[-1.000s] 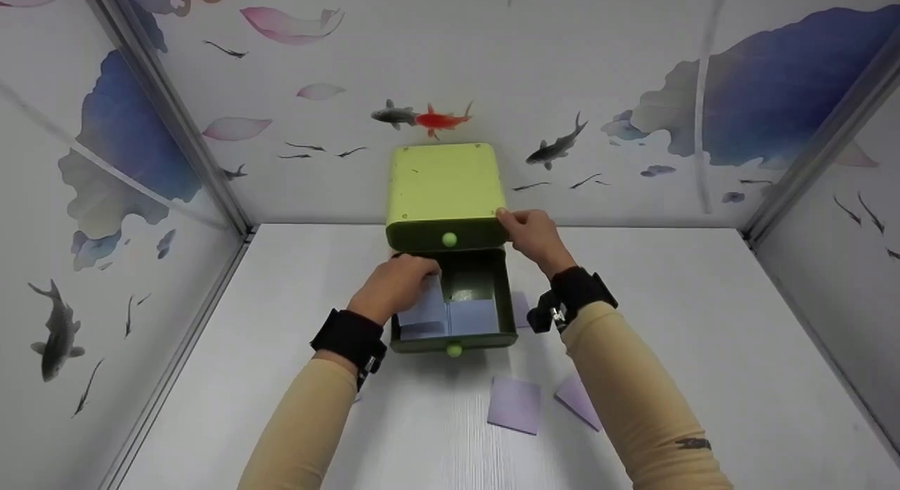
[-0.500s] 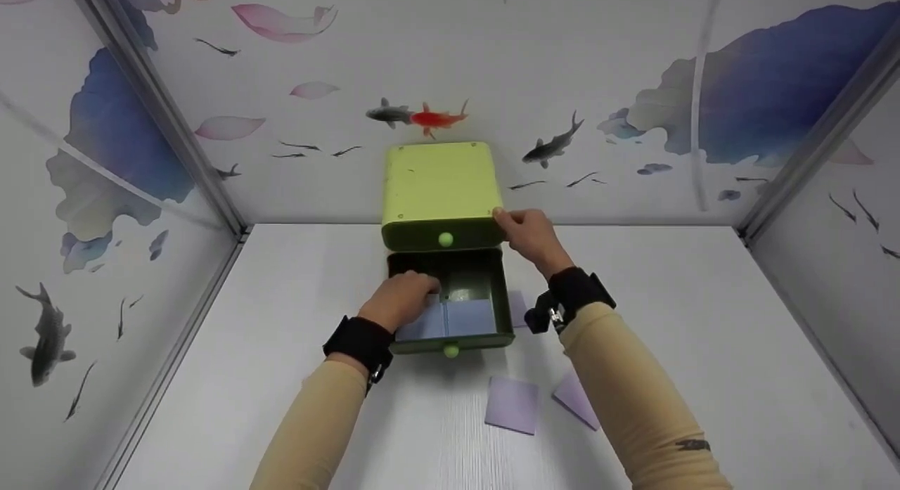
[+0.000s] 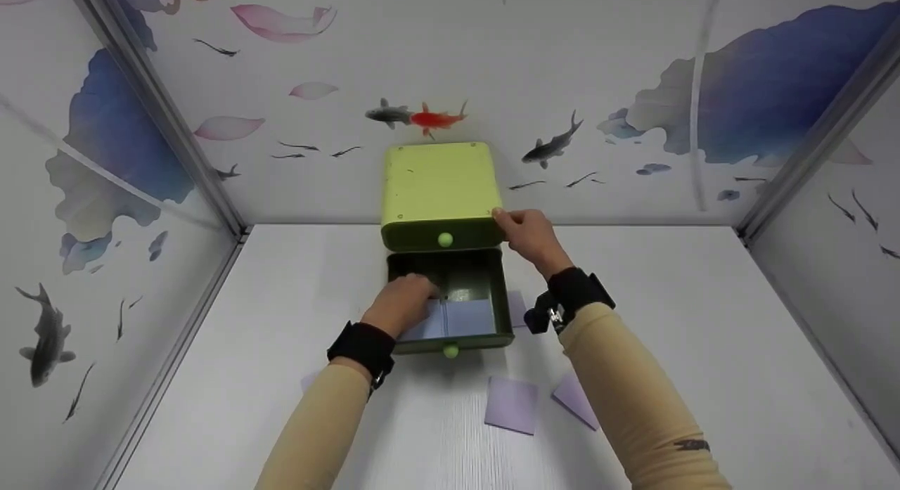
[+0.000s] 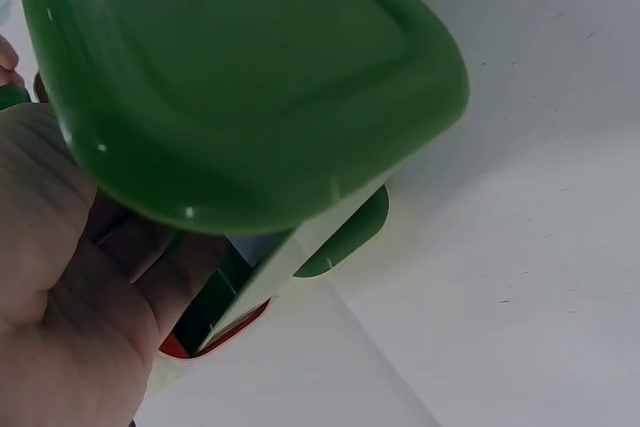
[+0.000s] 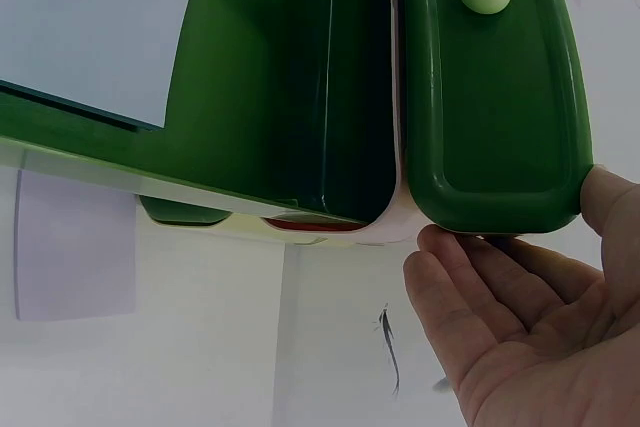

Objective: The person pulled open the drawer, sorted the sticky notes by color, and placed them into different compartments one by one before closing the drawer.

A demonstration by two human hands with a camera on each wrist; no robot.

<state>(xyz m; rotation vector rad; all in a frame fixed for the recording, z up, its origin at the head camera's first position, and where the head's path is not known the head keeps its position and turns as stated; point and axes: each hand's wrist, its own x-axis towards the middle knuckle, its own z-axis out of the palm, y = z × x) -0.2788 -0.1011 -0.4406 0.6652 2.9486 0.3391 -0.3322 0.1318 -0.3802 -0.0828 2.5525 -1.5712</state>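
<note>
A yellow-green cabinet [image 3: 439,184] with dark green drawer fronts stands against the back wall. Its lower drawer [image 3: 485,342] is pulled out. Inside lie two pale blue square pads side by side, a left pad [image 3: 429,328] and a right pad [image 3: 471,318]. My left hand [image 3: 401,304] reaches into the drawer's left side, over the left pad; its fingertips are hidden in the head view and behind the drawer front in the left wrist view. My right hand [image 3: 532,237] holds the cabinet's front right corner, thumb on top and fingers along the side [image 5: 510,287].
Purple square pads lie on the white table: one pad [image 3: 511,405] in front of the drawer, another pad [image 3: 575,402] by the right forearm, a third pad [image 3: 519,311] beside the drawer. A pale corner [image 3: 308,382] shows beside the left sleeve. Patterned walls enclose the table.
The left blue pad was raised and tilted under my left hand; now it lies flat in the drawer. My left hand has moved lower and slightly nearer. My right hand keeps its hold.
</note>
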